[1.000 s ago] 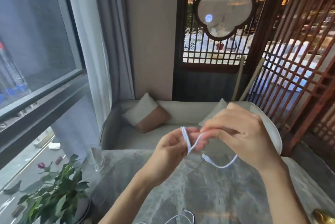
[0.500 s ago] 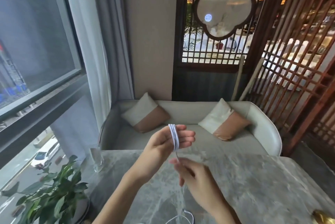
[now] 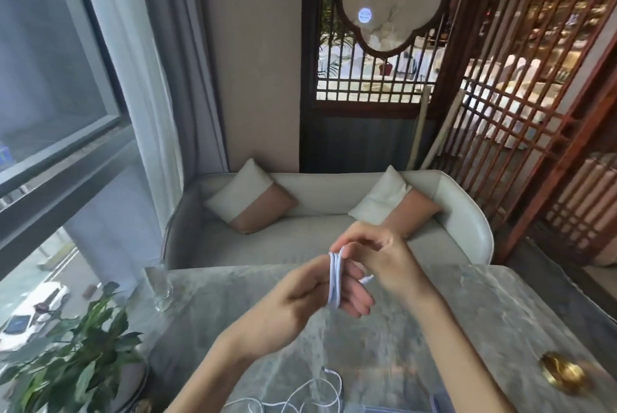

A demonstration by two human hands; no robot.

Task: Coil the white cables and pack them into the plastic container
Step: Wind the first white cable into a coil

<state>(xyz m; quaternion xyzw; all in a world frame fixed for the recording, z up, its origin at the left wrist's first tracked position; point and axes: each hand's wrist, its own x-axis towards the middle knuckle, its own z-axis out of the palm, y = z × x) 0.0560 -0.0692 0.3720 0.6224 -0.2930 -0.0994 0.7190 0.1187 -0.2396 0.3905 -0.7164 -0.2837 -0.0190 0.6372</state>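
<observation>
Marble table (image 3: 484, 319) by window (image 3: 50, 62). Right hand (image 3: 384, 262), up from below, now pinches white cable (image 3: 335, 282) at top of its windings; left hand (image 3: 297, 299) grips those windings round its fingers. Another turn on, tail nearly spent; loose cables (image 3: 314, 394) remain on table.
</observation>
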